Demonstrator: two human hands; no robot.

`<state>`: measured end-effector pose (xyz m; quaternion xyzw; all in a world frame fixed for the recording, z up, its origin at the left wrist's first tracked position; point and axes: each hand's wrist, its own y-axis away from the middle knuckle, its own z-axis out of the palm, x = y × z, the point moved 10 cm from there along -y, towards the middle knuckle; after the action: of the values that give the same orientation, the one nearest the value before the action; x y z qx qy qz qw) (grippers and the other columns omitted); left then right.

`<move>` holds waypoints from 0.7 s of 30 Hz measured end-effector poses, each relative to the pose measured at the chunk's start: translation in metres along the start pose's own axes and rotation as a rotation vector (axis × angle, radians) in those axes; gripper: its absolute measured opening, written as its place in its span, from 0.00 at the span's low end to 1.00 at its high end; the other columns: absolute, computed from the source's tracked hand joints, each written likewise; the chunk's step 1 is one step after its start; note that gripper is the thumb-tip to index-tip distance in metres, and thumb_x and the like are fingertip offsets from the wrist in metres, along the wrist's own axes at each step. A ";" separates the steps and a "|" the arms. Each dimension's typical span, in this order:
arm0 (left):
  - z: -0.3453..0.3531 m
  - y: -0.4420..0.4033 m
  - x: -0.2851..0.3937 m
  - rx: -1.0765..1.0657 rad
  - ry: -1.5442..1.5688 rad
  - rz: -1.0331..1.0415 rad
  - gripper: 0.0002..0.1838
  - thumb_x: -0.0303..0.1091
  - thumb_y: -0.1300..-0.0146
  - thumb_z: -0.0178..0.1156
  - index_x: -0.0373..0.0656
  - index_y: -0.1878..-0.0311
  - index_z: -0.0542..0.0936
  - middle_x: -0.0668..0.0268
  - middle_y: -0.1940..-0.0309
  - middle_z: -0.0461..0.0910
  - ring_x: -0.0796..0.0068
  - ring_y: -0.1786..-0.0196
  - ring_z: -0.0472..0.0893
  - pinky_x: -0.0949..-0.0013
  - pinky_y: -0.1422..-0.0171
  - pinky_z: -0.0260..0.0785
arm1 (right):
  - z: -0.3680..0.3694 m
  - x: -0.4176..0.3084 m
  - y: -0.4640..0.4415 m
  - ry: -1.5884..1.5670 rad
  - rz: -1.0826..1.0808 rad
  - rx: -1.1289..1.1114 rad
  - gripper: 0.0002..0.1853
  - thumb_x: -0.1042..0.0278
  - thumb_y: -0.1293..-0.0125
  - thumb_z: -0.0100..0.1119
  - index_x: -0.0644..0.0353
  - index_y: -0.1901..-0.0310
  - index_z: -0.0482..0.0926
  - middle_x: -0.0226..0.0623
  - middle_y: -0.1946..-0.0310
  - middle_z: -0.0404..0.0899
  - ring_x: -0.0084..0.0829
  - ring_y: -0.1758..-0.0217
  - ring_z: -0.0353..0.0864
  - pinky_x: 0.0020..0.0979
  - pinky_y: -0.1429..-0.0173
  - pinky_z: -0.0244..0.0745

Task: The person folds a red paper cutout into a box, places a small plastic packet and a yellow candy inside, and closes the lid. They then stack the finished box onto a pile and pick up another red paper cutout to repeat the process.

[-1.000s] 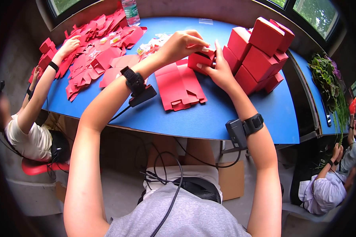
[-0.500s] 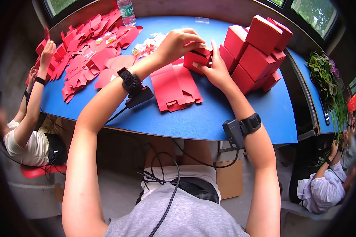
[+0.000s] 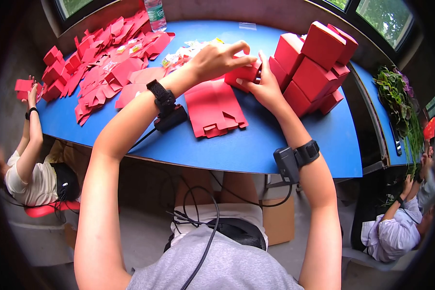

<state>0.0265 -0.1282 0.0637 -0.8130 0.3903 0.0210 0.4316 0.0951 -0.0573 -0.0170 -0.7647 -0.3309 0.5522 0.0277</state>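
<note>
A small red cardboard box is between my hands above the blue table. My right hand grips it from the right side, with the thumb along its near face. My left hand bends over the top of the box, with its fingertips at the upper edge; their exact contact is partly hidden. No dark gap shows at the box top. Just below lies a flat, unfolded red carton with cut flaps. To the right of my right hand stands a stack of folded red boxes.
A heap of red cartons covers the table's left side, near a water bottle. Small wrapped packets lie behind my left wrist. A co-worker at left holds a red carton. Greens lie on another table at right.
My left fingers have shifted and arched over the box top, and the dark slit there no longer shows. My right hand keeps its grip. The co-worker at left has lowered their raised hand.
</note>
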 end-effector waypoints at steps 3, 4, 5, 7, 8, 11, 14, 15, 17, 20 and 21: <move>-0.006 -0.002 0.004 0.041 -0.094 0.099 0.17 0.29 0.47 0.57 0.59 0.54 0.79 0.70 0.59 0.73 0.73 0.71 0.79 0.72 0.72 0.72 | 0.001 -0.003 0.001 0.009 0.006 -0.016 0.51 0.64 0.46 0.66 0.71 0.33 0.38 0.54 0.44 0.68 0.40 0.41 0.71 0.33 0.39 0.67; -0.004 -0.002 0.003 0.045 -0.099 0.099 0.17 0.29 0.47 0.57 0.59 0.54 0.79 0.70 0.59 0.73 0.73 0.71 0.79 0.72 0.72 0.72 | 0.001 -0.004 0.000 0.011 -0.003 -0.015 0.51 0.64 0.47 0.66 0.71 0.33 0.38 0.54 0.44 0.68 0.40 0.40 0.71 0.33 0.39 0.66; -0.002 -0.002 0.003 0.043 -0.102 0.101 0.17 0.29 0.47 0.57 0.59 0.54 0.79 0.70 0.59 0.73 0.73 0.71 0.78 0.72 0.72 0.72 | 0.002 -0.003 0.000 0.014 -0.008 -0.017 0.51 0.64 0.47 0.66 0.71 0.33 0.38 0.54 0.44 0.68 0.40 0.40 0.71 0.33 0.39 0.66; 0.003 -0.002 0.003 0.042 -0.091 0.106 0.16 0.30 0.47 0.57 0.59 0.54 0.79 0.69 0.60 0.73 0.72 0.73 0.77 0.71 0.71 0.72 | 0.000 0.000 -0.001 -0.024 -0.029 0.005 0.51 0.64 0.47 0.67 0.71 0.33 0.39 0.54 0.44 0.68 0.40 0.41 0.71 0.33 0.39 0.67; 0.004 -0.002 0.003 0.045 -0.095 0.105 0.16 0.30 0.47 0.57 0.59 0.54 0.79 0.69 0.60 0.73 0.72 0.73 0.77 0.71 0.71 0.72 | 0.001 0.002 -0.001 -0.020 -0.032 0.004 0.51 0.64 0.47 0.67 0.71 0.33 0.39 0.54 0.44 0.68 0.40 0.41 0.71 0.33 0.39 0.67; 0.005 -0.001 0.006 0.064 -0.109 0.158 0.11 0.31 0.47 0.56 0.54 0.59 0.75 0.70 0.61 0.70 0.76 0.75 0.78 0.73 0.75 0.72 | -0.001 -0.001 -0.001 0.028 -0.056 0.028 0.50 0.65 0.47 0.67 0.70 0.33 0.39 0.52 0.45 0.69 0.40 0.42 0.73 0.33 0.40 0.67; 0.015 0.003 0.003 -0.052 -0.109 0.130 0.16 0.30 0.45 0.56 0.57 0.52 0.77 0.69 0.60 0.72 0.72 0.73 0.77 0.70 0.71 0.73 | 0.002 0.000 0.001 -0.064 0.009 -0.004 0.50 0.65 0.47 0.67 0.70 0.33 0.39 0.52 0.45 0.69 0.39 0.43 0.73 0.33 0.40 0.67; 0.013 0.004 0.003 -0.053 -0.109 0.125 0.16 0.30 0.45 0.56 0.57 0.52 0.77 0.69 0.60 0.72 0.72 0.73 0.77 0.70 0.71 0.73 | 0.002 0.000 0.000 -0.072 0.011 -0.011 0.50 0.65 0.47 0.67 0.70 0.33 0.39 0.52 0.46 0.70 0.39 0.43 0.73 0.33 0.40 0.67; 0.016 0.006 0.002 -0.111 -0.095 0.106 0.16 0.30 0.44 0.55 0.56 0.52 0.77 0.69 0.60 0.72 0.71 0.72 0.77 0.69 0.71 0.73 | 0.003 0.001 0.000 -0.078 0.015 -0.019 0.50 0.65 0.46 0.67 0.70 0.33 0.39 0.52 0.46 0.70 0.38 0.43 0.73 0.32 0.40 0.68; 0.019 0.009 -0.006 -0.151 0.064 0.053 0.14 0.30 0.45 0.56 0.54 0.54 0.77 0.68 0.59 0.72 0.69 0.72 0.77 0.68 0.72 0.73 | 0.003 -0.001 0.001 -0.019 0.027 -0.026 0.51 0.65 0.46 0.67 0.70 0.33 0.38 0.52 0.47 0.71 0.39 0.43 0.73 0.33 0.40 0.68; 0.020 0.008 -0.009 -0.188 0.126 -0.002 0.09 0.31 0.45 0.57 0.52 0.59 0.78 0.69 0.59 0.73 0.67 0.70 0.78 0.65 0.70 0.73 | 0.004 0.001 0.000 0.005 0.040 -0.034 0.51 0.65 0.46 0.67 0.70 0.32 0.38 0.52 0.47 0.71 0.39 0.43 0.73 0.33 0.40 0.68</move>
<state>0.0209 -0.1115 0.0489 -0.8500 0.4123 0.0060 0.3279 0.0920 -0.0585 -0.0192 -0.7729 -0.3249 0.5451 0.0043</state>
